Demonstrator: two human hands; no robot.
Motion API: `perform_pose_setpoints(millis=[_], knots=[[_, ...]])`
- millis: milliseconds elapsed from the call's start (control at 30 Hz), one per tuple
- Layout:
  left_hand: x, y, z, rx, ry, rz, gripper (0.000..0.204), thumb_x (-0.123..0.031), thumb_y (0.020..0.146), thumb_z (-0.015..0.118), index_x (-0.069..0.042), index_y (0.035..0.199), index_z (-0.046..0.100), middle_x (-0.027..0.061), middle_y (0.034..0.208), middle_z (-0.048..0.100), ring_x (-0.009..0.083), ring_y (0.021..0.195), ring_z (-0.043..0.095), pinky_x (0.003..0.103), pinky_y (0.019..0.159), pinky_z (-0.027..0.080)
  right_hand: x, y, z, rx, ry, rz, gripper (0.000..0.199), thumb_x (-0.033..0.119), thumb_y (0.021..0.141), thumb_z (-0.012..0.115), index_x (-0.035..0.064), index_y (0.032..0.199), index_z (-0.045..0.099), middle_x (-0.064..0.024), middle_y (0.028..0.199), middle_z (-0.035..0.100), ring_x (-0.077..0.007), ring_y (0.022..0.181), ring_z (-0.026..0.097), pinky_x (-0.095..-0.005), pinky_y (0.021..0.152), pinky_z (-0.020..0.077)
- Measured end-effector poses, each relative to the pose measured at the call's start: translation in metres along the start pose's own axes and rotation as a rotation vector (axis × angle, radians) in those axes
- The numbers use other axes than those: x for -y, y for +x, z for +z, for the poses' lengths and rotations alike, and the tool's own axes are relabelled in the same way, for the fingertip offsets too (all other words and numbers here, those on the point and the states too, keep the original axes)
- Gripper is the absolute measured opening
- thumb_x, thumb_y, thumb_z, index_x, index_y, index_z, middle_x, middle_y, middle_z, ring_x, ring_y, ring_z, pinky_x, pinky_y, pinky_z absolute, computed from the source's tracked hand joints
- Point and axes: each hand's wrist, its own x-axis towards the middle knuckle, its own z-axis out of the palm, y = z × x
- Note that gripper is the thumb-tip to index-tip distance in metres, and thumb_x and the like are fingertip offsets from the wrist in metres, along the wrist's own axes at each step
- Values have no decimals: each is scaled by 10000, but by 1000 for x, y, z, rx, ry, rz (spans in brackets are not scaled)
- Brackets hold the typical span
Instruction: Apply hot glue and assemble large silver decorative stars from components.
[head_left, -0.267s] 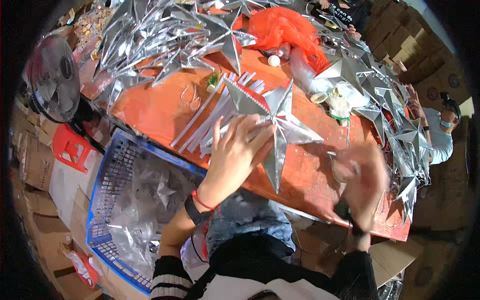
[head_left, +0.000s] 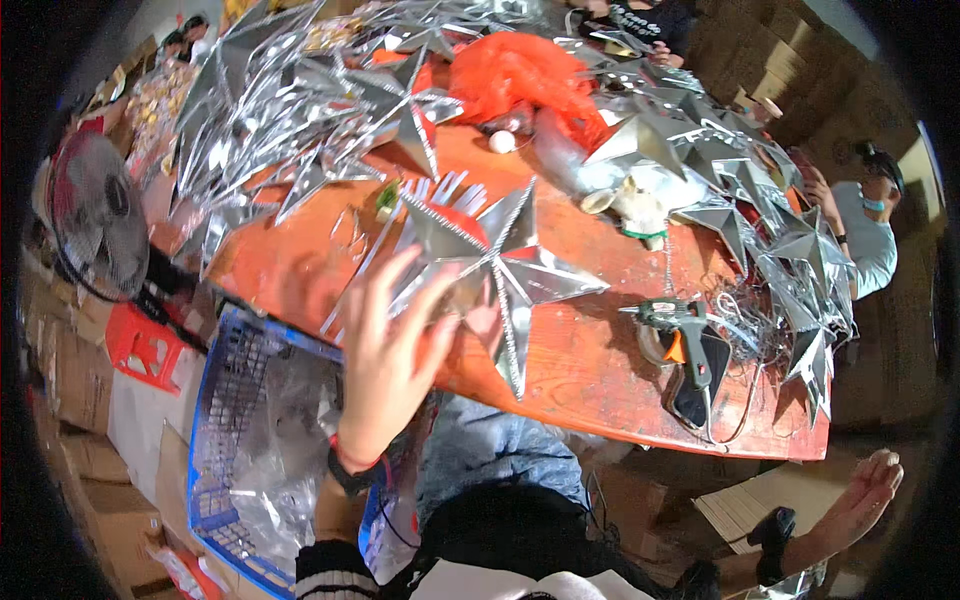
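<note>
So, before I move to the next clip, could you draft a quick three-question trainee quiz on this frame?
1. Which of the wearer's own hands is nearer the star closest to them?
A. Left hand
B. Right hand

2. True or false: the glue gun is in neither of the wearer's hands.

3. Fill in the colour: the basket beside the near left part of the table is ____.

Key:
1. A; its fingers overlap the star in this view, though whether they touch it is unclear.
2. True; it lies over on the right side of the table.
3. Blue.
</note>
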Motion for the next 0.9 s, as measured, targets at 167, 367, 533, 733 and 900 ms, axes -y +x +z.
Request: perform_pose_setpoints(millis=[167,367,533,733,900], knots=[[-8,1,-19,-139,-146,-101,300,-39,834,507,-24,1133,531,163,1164,461,315,1075,464,391,895,372,-40,-1,-74,-200,92,74,233,274,913,482,75,827,399,-8,722,356,-94,629,355,-228,557,317],[-29,-13,-9,-45,-188,-174,254,-35,842,496,-31,1092,538,144,1164,459,297,1073,464,379,885,381,-30,-17,17,-183,8,34,204,239,907,492,68,842,403,-15,734,375,-97,640,379,-228,570,338],[-32,-30,-10,-46,-203,-202,250,-34,844,495,-39,1089,547,137,1163,448,288,1083,460,375,898,380,-33,-37,31,-122,-22,14,182,209,901,501,62,854,405,-21,744,391,-100,648,400,-229,580,355],[-39,-31,-8,-40,-227,-169,258,-2,829,489,-34,1078,550,129,1149,452,276,1066,477,370,889,393,-37,-37,26,-72,-129,-28,159,174,895,511,55,868,409,-29,756,411,-103,659,424,-229,592,375],[-43,-42,-9,-71,-300,-256,238,27,816,473,-14,1037,551,130,1132,460,270,1009,502,364,857,400,-60,-39,9,-1,-200,-32,144,144,889,519,50,880,411,-34,766,426,-105,668,444,-230,603,392]])
